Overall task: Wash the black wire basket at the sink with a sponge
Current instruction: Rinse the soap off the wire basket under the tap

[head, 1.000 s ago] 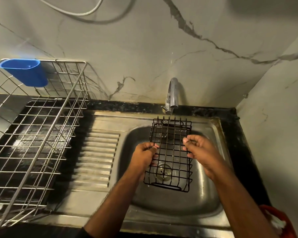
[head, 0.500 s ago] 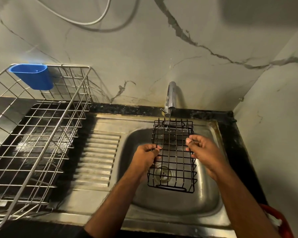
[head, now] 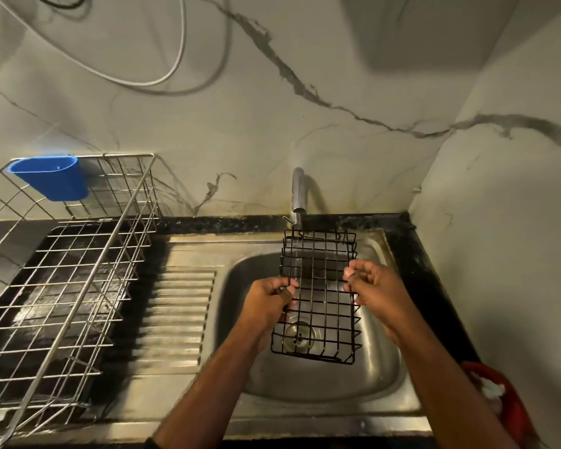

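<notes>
The black wire basket [head: 319, 286] hangs lengthwise over the steel sink [head: 379, 377], its far end under the tap [head: 298, 192]. A thin stream of water runs from the tap onto the basket's far left corner. My left hand [head: 268, 303] grips the basket's left rim with curled fingers. My right hand [head: 376, 286] pinches the right rim. The drain shows through the wires near the basket's near end. No sponge is in view.
A large steel dish rack [head: 68, 270] with a blue plastic cup [head: 51, 178] hooked on its rim stands on the left counter. The ribbed drainboard [head: 178, 312] lies between rack and basin. A red object [head: 506, 403] sits at the lower right. Marble walls close in behind and right.
Both hands have raised the basket a little and pushed its far end back under the tap, where water now strikes it. My head has tipped up, showing more wall.
</notes>
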